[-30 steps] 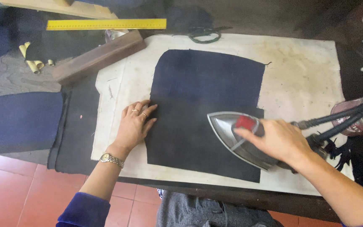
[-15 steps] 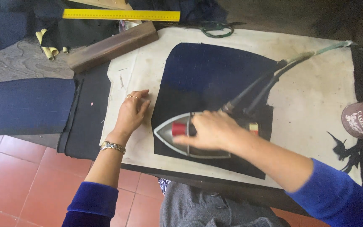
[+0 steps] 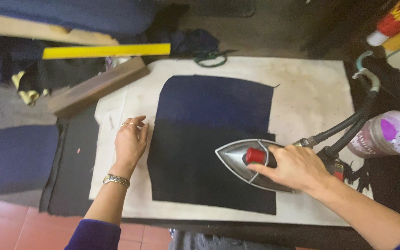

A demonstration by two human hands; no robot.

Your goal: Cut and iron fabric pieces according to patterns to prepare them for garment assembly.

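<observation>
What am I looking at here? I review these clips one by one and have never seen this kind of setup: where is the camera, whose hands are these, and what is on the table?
The single picture comes from a camera worn on a person's head, looking down at their own two bare hands; there is no robot. The right hand grips the handle of a steam iron, which sits on a dark navy fabric piece. The left hand, with rings and a wristwatch, lies flat on the white ironing pad just beside the fabric's left edge. Two dark hoses run from the iron's back toward the right. Behind the pad lie a yellow ruler, a wooden block and green-handled scissors. A pink-capped bottle stands at the right, and more navy cloth lies at the left.
</observation>
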